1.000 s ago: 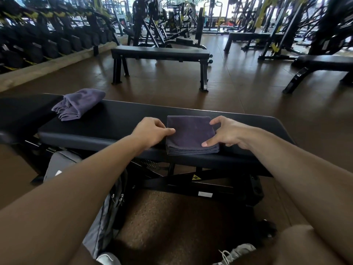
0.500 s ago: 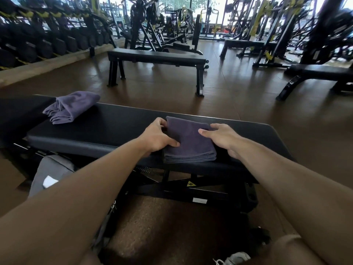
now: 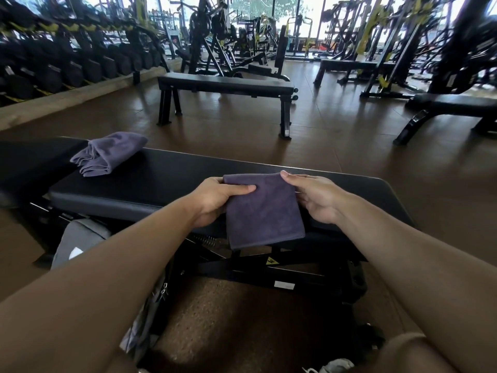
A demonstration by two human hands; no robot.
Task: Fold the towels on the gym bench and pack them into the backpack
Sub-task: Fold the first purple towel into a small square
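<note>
black gym bench, brown floor

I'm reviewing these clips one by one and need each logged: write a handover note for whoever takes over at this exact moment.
Left hand: grips the left edge of the folded dark towel, thumb on top.
Right hand: holds the towel's right edge, fingers behind it.
The folded towel is tilted up, its lower edge hanging past the near edge of the gym bench.
The second towel lies loosely bunched at the bench's left end.
The grey backpack sits on the floor under the bench, to the left.
Done: one towel folded.
Left: pack it into the backpack, then fold and pack the second towel.
</note>
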